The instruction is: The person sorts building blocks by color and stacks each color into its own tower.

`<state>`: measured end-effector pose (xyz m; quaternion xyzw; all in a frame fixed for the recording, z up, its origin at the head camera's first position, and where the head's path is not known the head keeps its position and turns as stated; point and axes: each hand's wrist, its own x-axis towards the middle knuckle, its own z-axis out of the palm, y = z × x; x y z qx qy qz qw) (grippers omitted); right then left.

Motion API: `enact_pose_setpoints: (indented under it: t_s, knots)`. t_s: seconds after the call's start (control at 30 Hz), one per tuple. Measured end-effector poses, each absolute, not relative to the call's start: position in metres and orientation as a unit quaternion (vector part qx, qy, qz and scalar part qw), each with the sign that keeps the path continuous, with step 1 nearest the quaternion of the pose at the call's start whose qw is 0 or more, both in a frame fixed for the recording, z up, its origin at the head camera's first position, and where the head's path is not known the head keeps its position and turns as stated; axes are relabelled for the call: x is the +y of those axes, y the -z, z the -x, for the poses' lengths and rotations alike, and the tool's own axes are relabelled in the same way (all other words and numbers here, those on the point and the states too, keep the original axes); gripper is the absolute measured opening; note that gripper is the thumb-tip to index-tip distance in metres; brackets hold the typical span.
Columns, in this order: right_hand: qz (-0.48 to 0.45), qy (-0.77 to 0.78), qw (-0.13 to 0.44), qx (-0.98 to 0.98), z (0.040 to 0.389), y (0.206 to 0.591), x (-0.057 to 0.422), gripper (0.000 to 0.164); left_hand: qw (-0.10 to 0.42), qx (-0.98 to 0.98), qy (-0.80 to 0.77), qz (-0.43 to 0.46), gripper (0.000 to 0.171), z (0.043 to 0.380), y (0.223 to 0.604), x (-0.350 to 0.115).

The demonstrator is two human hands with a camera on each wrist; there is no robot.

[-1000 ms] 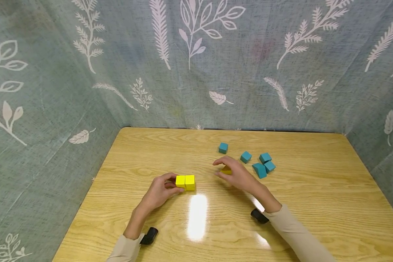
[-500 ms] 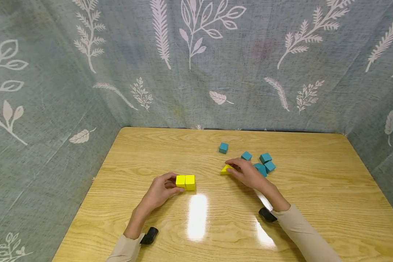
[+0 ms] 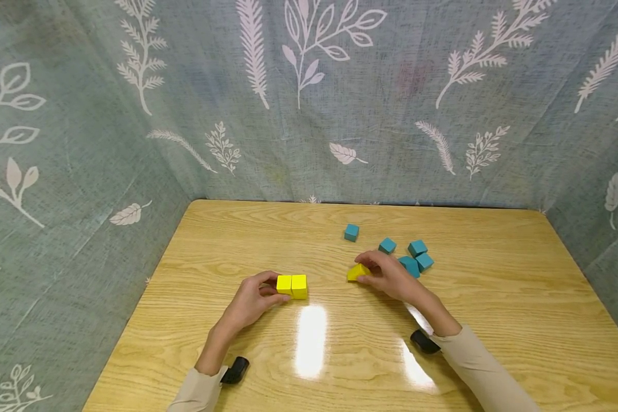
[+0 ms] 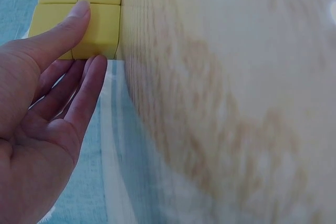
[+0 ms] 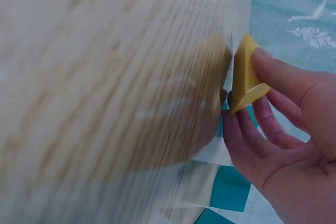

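My left hand (image 3: 252,300) pinches a small stack of yellow cubes (image 3: 292,286), left of the table's middle. The left wrist view shows these yellow cubes (image 4: 105,27) set two by two, with the thumb across one face and fingertips at the adjoining side. To the right, my right hand (image 3: 388,274) holds a yellow triangular block (image 3: 357,273) between thumb and fingers, close over the tabletop. Seen from the right wrist, the triangular block (image 5: 245,77) has its sloped face toward the camera and the thumb on its edge.
Behind the right hand lie teal cubes, including a lone cube (image 3: 351,232), one nearer cube (image 3: 387,246), and a pair with its rear cube (image 3: 418,249). A teal wedge block (image 3: 409,266) is partly hidden by the hand. Patterned cloth (image 3: 309,114) hangs behind the wooden table (image 3: 226,234).
My right hand has shifted right, closed its fingers on the yellow triangular block, and turned it so a different face shows. The left hand and its cubes have stayed put.
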<state>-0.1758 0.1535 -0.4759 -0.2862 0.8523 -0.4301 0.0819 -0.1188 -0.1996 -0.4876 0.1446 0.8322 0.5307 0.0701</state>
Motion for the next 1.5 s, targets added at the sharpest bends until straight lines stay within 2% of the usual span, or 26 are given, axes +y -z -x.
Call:
enact_pose_setpoints:
  t_s: [0.5,0.9,1.5]
  knots:
    - [0.267,0.487,0.072,0.829,0.175,0.467,0.133,0.038,0.075,0.831,-0.533,-0.142,0.035,0.118,0.484,-0.198]
    - [0.292,0.519,0.056,0.801,0.176,0.457,0.104,0.036,0.072,0.836,-0.524,-0.142,0.033,0.119,0.487,-0.198]
    - [0.354,0.537,0.070,0.762,0.170,0.449,0.055,0.035,0.069,0.833,-0.528,-0.153,0.030,0.121,0.487,-0.199]
